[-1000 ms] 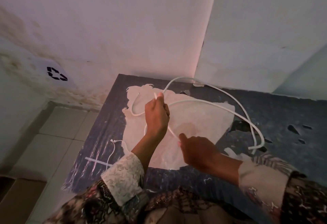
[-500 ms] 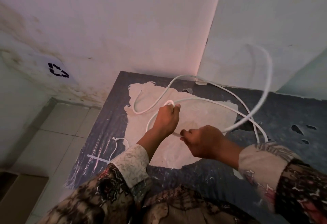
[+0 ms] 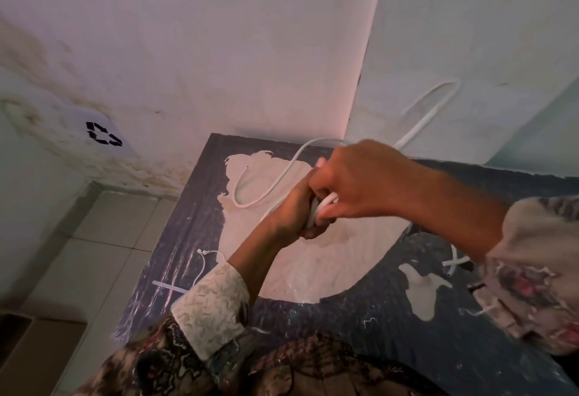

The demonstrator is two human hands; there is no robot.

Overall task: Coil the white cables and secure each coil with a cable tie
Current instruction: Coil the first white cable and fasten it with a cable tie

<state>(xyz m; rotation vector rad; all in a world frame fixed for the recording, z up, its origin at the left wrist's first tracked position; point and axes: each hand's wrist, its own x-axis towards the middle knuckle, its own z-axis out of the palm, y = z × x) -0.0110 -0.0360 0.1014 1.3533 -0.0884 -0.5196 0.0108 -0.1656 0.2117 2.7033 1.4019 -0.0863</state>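
One view only, from a wide-angle camera worn on the person's head. It looks forward and steeply down over the patterned sleeves, which enter from the bottom edge, onto the dark worktop [image 3: 360, 326] with its worn pale patch. The hands, left hand [image 3: 294, 211] and right hand [image 3: 354, 182], meet close below the lens, near the frame's centre. Beyond them the view reaches the wall corner [image 3: 360, 82] where two pale walls join. Tiled floor [image 3: 103, 248] fills the lower left. Straight lines bow toward the edges. No second view shares the scene.

Peeling dark table [image 3: 360, 326], stained wall [image 3: 188, 51], perhaps cardboard [image 3: 34, 351].
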